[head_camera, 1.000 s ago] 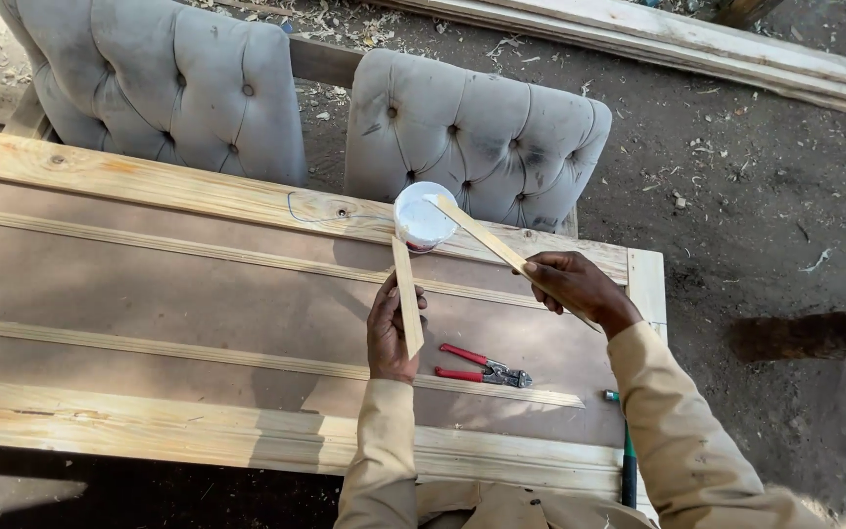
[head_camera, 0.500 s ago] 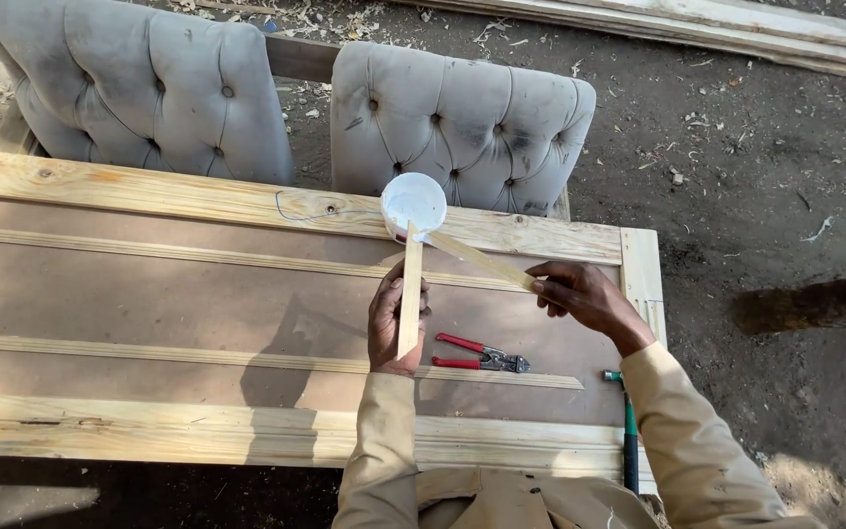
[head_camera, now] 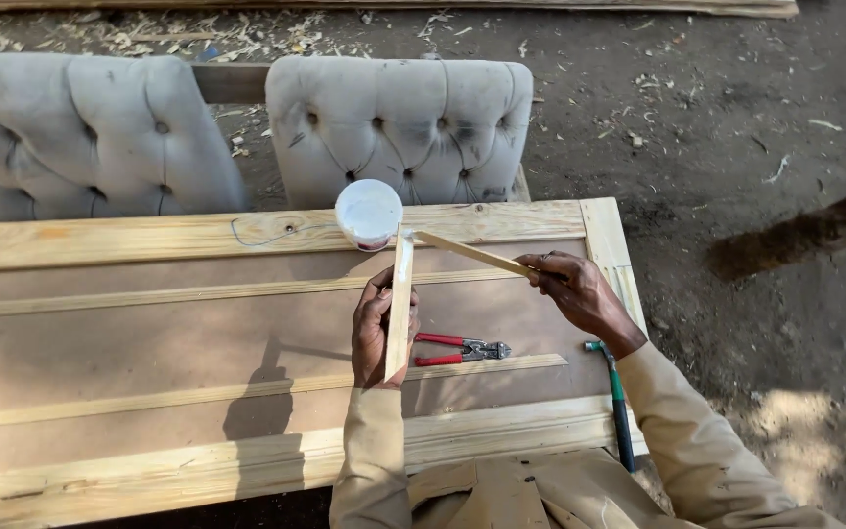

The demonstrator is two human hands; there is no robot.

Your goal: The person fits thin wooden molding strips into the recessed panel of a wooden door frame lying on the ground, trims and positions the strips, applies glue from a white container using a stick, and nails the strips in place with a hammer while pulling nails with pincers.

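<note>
While the upright wooden strip (head_camera: 399, 306) is gripped by the left hand (head_camera: 376, 331), with its fingers closed round the lower half, a second, slanted strip (head_camera: 472, 255) is pinched at its near end by the closed fingers of the right hand (head_camera: 580, 294). The far ends of both strips are brought together in a corner just beside the white tub (head_camera: 368, 213), which is set on the far rail of the wooden door panel (head_camera: 149, 323). Red-handled pliers (head_camera: 462, 349) are laid on the panel between the two hands. A hammer (head_camera: 617, 402) is rested at the panel's right edge. Open board is left to the left; two tufted chair backs (head_camera: 399, 122) are stood beyond the far edge.
</note>
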